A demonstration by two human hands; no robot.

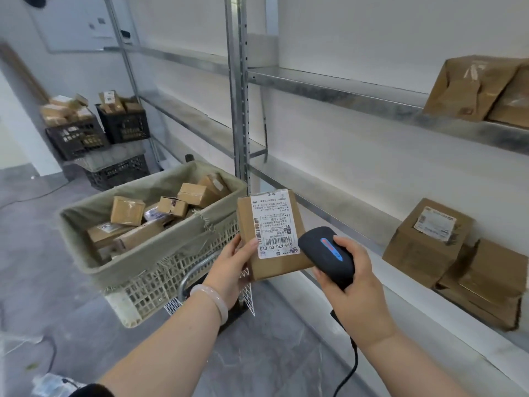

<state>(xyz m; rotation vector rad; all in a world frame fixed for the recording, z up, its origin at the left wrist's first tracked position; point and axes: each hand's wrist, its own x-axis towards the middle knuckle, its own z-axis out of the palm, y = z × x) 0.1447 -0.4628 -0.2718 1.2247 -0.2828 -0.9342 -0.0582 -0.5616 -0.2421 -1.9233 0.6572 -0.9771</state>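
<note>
Cardboard in the left hand [232, 267]: grips a small brown parcel [270, 237] by its lower left corner, thumb curled over the front just beside the white label [273, 222], fingers hidden behind. Holds it upright, label facing the camera, just past the near corner of the cloth-lined basket [160, 262] of other parcels and in front of the metal shelving [239, 110]. Wraps the right hand [355, 287] round a black scanner [327, 253], thumb on top, fingers closed underneath, its nose touching or just short of the label's lower right corner; cannot tell which. Trails a black cable [350, 368] down from the scanner.
</note>
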